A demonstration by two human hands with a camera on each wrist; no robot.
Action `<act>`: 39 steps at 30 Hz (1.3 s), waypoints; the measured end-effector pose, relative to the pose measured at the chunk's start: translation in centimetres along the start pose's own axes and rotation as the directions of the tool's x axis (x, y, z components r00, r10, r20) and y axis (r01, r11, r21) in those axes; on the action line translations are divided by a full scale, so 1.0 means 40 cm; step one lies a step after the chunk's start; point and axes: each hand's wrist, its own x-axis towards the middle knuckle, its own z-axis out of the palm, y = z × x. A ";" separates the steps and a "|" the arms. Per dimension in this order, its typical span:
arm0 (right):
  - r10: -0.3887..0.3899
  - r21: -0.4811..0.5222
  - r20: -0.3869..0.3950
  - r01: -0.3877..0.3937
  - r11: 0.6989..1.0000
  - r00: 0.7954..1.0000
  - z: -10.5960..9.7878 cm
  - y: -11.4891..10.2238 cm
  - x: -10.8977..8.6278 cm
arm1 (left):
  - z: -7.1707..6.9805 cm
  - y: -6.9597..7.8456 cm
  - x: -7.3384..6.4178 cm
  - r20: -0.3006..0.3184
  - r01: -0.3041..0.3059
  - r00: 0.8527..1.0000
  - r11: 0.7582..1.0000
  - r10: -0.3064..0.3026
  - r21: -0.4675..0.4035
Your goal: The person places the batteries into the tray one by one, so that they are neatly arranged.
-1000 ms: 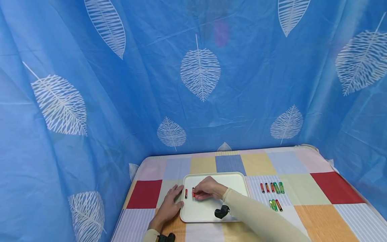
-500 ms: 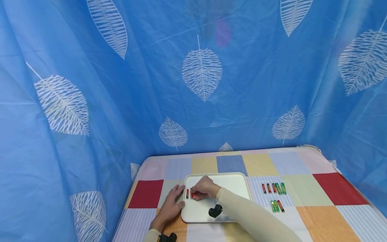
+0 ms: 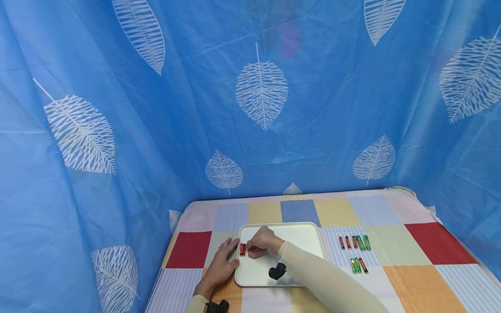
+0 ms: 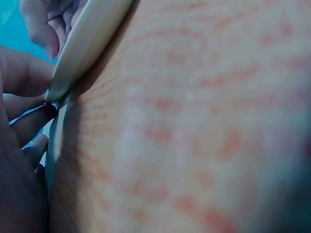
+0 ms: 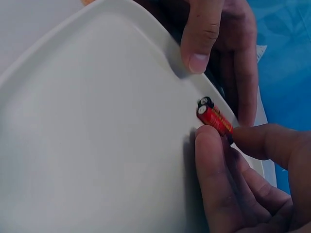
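Note:
Two small red-and-black batteries (image 5: pixel 214 119) lie side by side on the white tray (image 3: pixel 301 243), close to its left rim. With thumb and finger, my right hand (image 3: pixel 266 240) pinches the lower end of the nearer battery, as the right wrist view shows. My left hand (image 3: pixel 218 266) rests at the tray's left edge with its fingers mostly straight. Its thumb (image 5: pixel 201 43) lies over the rim, and the other fingers are along the outside. In the left wrist view the tray's rim (image 4: pixel 82 48) runs past the fingertips.
Right of the tray, a back row holds several red batteries (image 3: pixel 348 242) and green batteries (image 3: pixel 363 242). In front lie two green batteries (image 3: pixel 355 265) and a red one (image 3: pixel 363 265). A patchwork cloth (image 3: pixel 419 243) covers the table; a blue leaf-print curtain (image 3: pixel 313 108) surrounds it.
My right hand has moved left, bringing the second battery from a gap's distance to right beside the first. My left hand stays at the tray's edge.

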 end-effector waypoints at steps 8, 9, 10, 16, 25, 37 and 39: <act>-0.027 0.041 0.062 0.024 0.999 0.998 -0.015 0.007 -0.007 | -0.001 0.005 0.001 0.001 0.011 1.000 1.000 -0.011 0.004; -0.030 0.046 0.071 0.027 0.999 0.997 -0.019 0.009 -0.007 | -0.001 0.005 0.000 0.003 0.013 1.000 1.000 -0.013 0.006; -0.035 0.051 0.078 0.031 0.998 0.996 -0.023 0.010 -0.007 | -0.002 0.006 0.001 0.003 0.011 1.000 1.000 -0.011 0.008; -0.042 0.084 0.133 0.031 0.996 0.990 -0.056 0.018 -0.007 | -0.002 0.007 0.002 0.004 0.022 1.000 1.000 -0.022 0.008; -0.015 0.120 0.230 -0.013 0.993 0.973 -0.129 0.033 -0.018 | 0.000 0.004 0.002 0.001 0.015 1.000 1.000 -0.015 0.010; -0.021 0.123 0.259 -0.011 0.992 0.966 -0.207 0.057 -0.069 | 0.001 -0.004 -0.002 0.022 0.018 1.000 1.000 -0.018 -0.014; -0.031 0.137 0.265 -0.006 0.991 0.964 -0.223 0.061 -0.077 | 0.000 -0.004 -0.002 0.021 0.006 1.000 1.000 -0.006 -0.015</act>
